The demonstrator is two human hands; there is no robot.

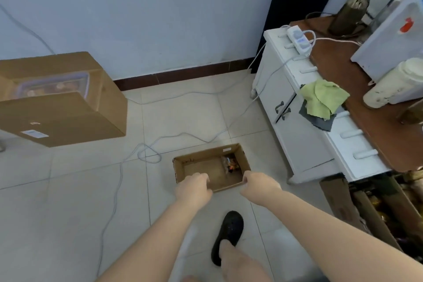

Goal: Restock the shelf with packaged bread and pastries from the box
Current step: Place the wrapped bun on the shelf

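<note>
A small open cardboard box [201, 162] is seen on the tiled floor [68, 190], and it is held at its near rim by both hands. The left hand [194, 186] is curled over the near wall, with its fingers hooked inside the box. The right hand [257, 182] is clamped on the near right corner, its fingers bent around the edge. Inside the box, 1 packaged item [230, 163] is visible against the right end; its wrapper is too blurred to be identified more closely. The remainder of the box floor is bare cardboard.

A black shoe [227, 236] is planted on the tiles just behind the box. A larger closed carton [61, 98] stands well apart on the left, with a clear lidded container [52, 86] resting on top of it. Grey cables [146, 152] are looped across the floor between the carton and the box. On the right, a white cabinet [304, 126] is set under a brown countertop [357, 103], where a white power strip [298, 40] and a green cloth [322, 97] are laid. Another open carton [338, 199] lies below the counter at the right edge.
</note>
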